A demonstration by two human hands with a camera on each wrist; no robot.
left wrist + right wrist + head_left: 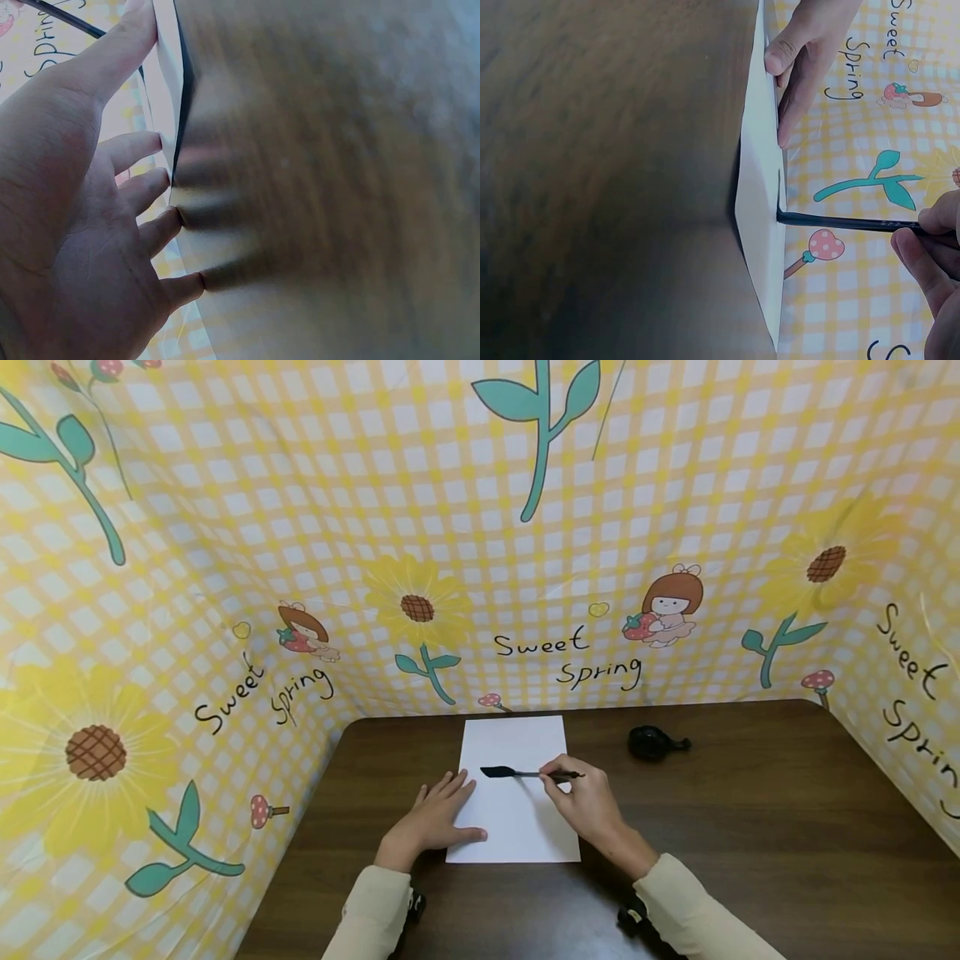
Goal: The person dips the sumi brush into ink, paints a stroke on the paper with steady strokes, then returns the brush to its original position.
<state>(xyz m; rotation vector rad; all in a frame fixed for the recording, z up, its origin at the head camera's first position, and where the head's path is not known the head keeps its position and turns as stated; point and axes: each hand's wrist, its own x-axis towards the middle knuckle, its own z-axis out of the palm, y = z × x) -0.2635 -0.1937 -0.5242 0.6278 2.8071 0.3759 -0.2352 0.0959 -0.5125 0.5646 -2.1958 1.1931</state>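
A white sheet of paper [517, 827] lies on the dark wooden table. My right hand [588, 797] pinches the handle of a slim dark brush [840, 222] between thumb and fingers, above the right part of the sheet. The brush tip meets the paper at the right end of a short, thick black stroke [495, 772], which appears as a thin dark line in the right wrist view. My left hand [435, 818] rests with fingers spread at the paper's left edge, thumb on the sheet and fingertips around the border.
Right of the paper, towards the back of the table [750, 793], stands a small glossy black pot with a short handle [654, 743]. A yellow checked cloth [525, 568] with printed flowers and lettering hangs round the back and sides of the table.
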